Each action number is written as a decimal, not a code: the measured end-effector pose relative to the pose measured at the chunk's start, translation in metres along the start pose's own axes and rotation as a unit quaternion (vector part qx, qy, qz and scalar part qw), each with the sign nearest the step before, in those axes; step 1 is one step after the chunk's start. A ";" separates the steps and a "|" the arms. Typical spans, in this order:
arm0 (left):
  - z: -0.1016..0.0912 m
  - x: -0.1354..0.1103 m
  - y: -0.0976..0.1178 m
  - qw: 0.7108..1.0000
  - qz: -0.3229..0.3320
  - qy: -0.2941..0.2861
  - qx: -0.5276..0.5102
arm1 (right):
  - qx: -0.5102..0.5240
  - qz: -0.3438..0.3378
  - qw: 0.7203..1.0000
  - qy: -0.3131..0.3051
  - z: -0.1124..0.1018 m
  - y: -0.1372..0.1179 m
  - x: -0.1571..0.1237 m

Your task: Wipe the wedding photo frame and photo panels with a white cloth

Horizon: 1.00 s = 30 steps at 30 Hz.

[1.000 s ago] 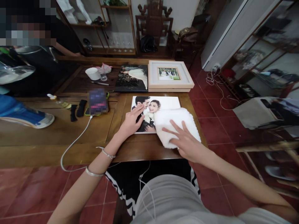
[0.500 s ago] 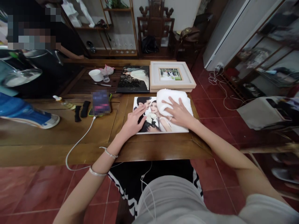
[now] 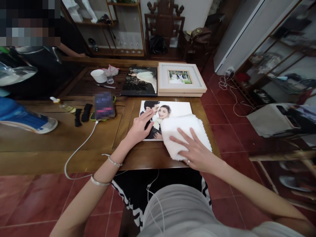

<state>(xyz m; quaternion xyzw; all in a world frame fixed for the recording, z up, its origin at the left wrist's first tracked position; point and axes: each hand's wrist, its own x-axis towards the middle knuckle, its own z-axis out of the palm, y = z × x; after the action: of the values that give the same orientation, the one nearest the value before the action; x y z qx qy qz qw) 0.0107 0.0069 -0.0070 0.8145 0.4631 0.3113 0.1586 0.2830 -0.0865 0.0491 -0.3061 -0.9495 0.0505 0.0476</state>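
Note:
A wedding photo panel [image 3: 178, 108] lies flat on the wooden table, showing a couple on a white background. My left hand [image 3: 141, 129] rests on its left side, fingers stretched out and fingertips on the print. Under my right hand [image 3: 194, 149] is a folded white towel [image 3: 179, 126]. That hand presses flat on it from above with fingers spread. The towel covers the panel's lower right part and hangs past its near edge. A ring and bracelets show on my hands and wrists.
Behind the panel lie a dark photo panel [image 3: 140, 81] and a light-framed picture [image 3: 199, 79]. Leftward are a charging phone [image 3: 104, 105], black straps [image 3: 86, 112], a dropper bottle [image 3: 64, 106], a white bowl [image 3: 98, 76] and a blue-and-white shoe-like object [image 3: 27, 115]. Another person stands at the far left.
My right hand has drawn the towel toward me, from the panel's upper right to its lower right edge. More of the panel's top shows. My left hand has stayed on the panel.

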 end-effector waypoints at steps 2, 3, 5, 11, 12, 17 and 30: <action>0.000 0.000 0.000 1.000 0.000 -0.004 0.005 | 0.011 -0.006 1.000 -0.005 -0.001 -0.003 -0.003; -0.001 0.000 0.000 1.000 0.000 -0.006 0.008 | 0.015 -0.006 1.000 -0.008 -0.001 -0.001 -0.001; -0.001 0.000 0.000 1.000 0.002 -0.012 0.011 | 0.019 -0.001 1.000 -0.011 -0.004 0.011 0.007; -0.003 -0.001 -0.001 1.000 0.006 -0.018 -0.002 | 0.003 0.020 1.000 -0.008 -0.011 0.077 0.058; -0.003 -0.001 0.000 1.000 0.006 -0.017 -0.003 | 0.000 0.026 1.000 -0.005 -0.011 0.088 0.066; -0.002 0.000 -0.001 1.000 0.005 -0.012 -0.007 | 0.009 0.065 0.998 0.006 -0.009 0.114 0.086; -0.001 0.002 -0.002 1.000 0.012 0.005 -0.008 | 0.047 0.013 0.999 -0.015 -0.006 0.005 0.009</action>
<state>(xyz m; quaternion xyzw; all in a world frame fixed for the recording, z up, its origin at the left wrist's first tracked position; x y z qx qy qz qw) 0.0095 0.0091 -0.0062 0.8172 0.4515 0.3211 0.1590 0.2792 -0.0768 0.0548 -0.3151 -0.9426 0.1004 0.0468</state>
